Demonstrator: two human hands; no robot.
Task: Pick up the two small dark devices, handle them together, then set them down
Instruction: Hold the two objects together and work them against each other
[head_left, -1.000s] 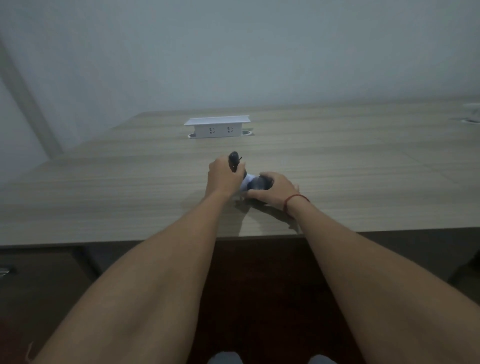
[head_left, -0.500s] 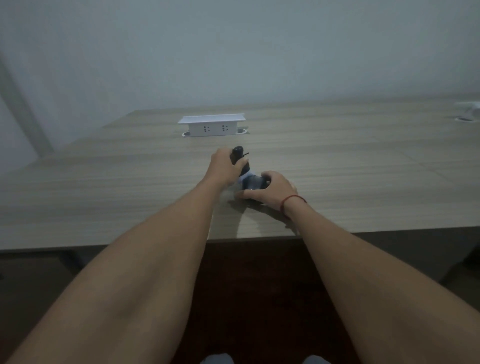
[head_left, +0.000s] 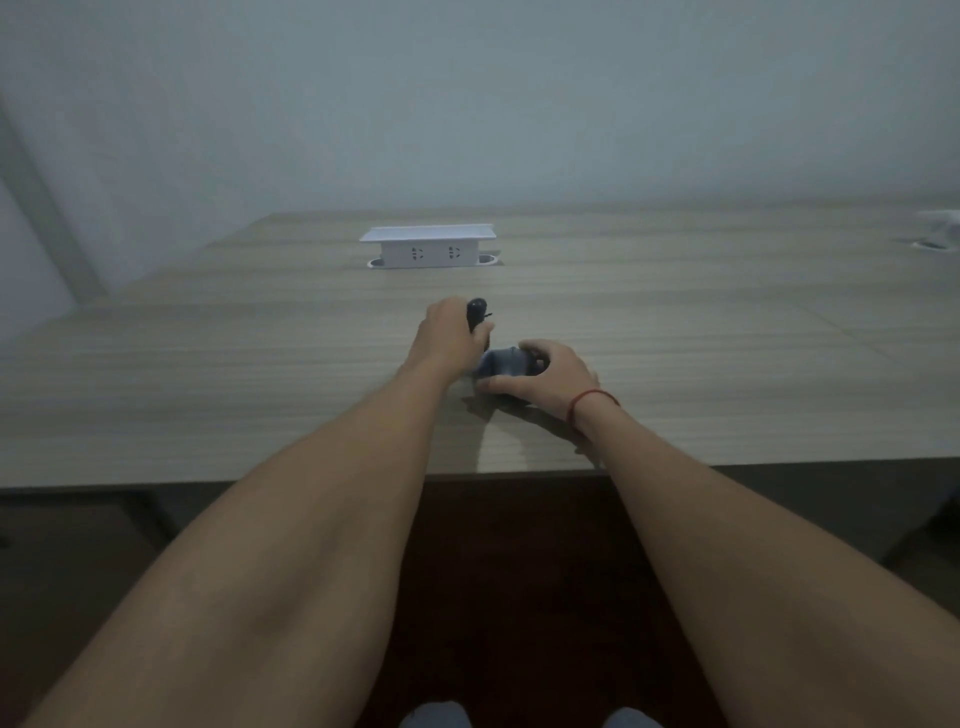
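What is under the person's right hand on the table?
A dark device with a paler bluish end, held by the right hand on the table. The fingers cover the rest of it.

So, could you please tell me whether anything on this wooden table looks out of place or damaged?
Nothing stands out. The left hand grips one small dark device, the right hand the other dark device, and the white socket box sits squarely on the light wooden table.
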